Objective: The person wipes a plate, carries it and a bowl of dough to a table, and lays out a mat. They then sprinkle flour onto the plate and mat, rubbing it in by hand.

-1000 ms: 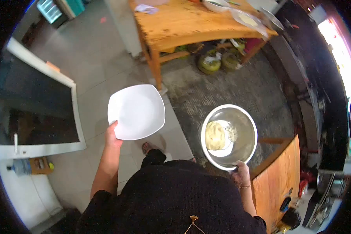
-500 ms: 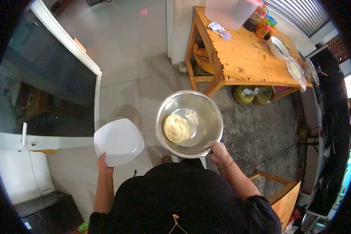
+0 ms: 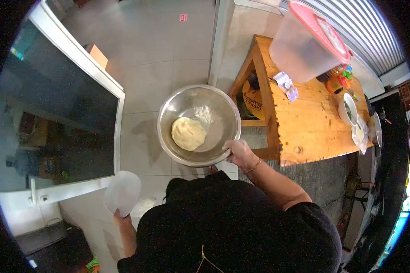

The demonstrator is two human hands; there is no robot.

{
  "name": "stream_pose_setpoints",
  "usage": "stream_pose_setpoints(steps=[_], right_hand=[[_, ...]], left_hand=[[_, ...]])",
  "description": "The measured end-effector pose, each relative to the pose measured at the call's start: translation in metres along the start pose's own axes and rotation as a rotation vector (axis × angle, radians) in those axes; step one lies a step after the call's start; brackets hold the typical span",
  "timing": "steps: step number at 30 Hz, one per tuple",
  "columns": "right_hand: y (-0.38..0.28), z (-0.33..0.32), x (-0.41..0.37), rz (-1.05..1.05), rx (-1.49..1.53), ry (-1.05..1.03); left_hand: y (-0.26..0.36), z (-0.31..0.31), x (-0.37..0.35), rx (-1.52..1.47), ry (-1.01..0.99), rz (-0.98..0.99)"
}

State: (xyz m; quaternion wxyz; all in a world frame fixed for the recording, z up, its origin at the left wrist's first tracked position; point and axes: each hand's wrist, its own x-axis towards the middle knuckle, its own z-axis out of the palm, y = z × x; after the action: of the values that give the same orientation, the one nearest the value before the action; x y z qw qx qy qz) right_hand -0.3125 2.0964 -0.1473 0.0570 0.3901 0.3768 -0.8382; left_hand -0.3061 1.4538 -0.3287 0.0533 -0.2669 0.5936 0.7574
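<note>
Gripping a round metal bowl (image 3: 224,125) by its near right rim, my right hand (image 3: 242,154) is hooking its thumb over the edge; the other fingers are partly hiding, so from my remote view I cannot tell how tightly they are curling. Inside the bowl, a pale lump of dough (image 3: 188,134) is sitting left of the middle, looking roughly round, with no clear long axis. It is lying leftward and slightly forward of the right thumb, not touching it. White powder (image 3: 204,113) is lying just beyond. At lower left, my left hand (image 3: 122,219) is pinching the near edge of a tilted white plate (image 3: 123,193), its hidden fingers leaving me unsure of their spread. Of the two, the right hand is resting far nearer the dough.
</note>
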Motion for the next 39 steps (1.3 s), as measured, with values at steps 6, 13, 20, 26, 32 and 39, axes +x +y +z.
stream_pose_setpoints(steps=[6,13,20,26,32,39], right_hand=[[-0.054,0.06,0.079,-0.004,-0.029,0.009],[-0.033,0.076,0.214,-0.259,-0.27,-0.023],[-0.132,0.198,0.211,-0.074,0.119,0.286],[-0.186,0.221,0.278,-0.11,0.133,0.272],[-0.21,0.231,0.324,-0.522,-0.217,0.14],[-0.257,0.321,0.295,-0.375,-0.542,0.181]], left_hand=[[0.02,0.05,0.043,1.025,-0.129,0.32],[0.085,0.142,0.205,0.976,-0.104,0.046],[0.254,0.325,0.343,0.897,-0.848,0.032],[0.289,0.497,0.387,0.353,-0.454,-0.023],[0.305,0.616,0.482,0.054,-0.492,-0.132],[0.362,0.765,0.512,0.133,-0.616,-0.154]])
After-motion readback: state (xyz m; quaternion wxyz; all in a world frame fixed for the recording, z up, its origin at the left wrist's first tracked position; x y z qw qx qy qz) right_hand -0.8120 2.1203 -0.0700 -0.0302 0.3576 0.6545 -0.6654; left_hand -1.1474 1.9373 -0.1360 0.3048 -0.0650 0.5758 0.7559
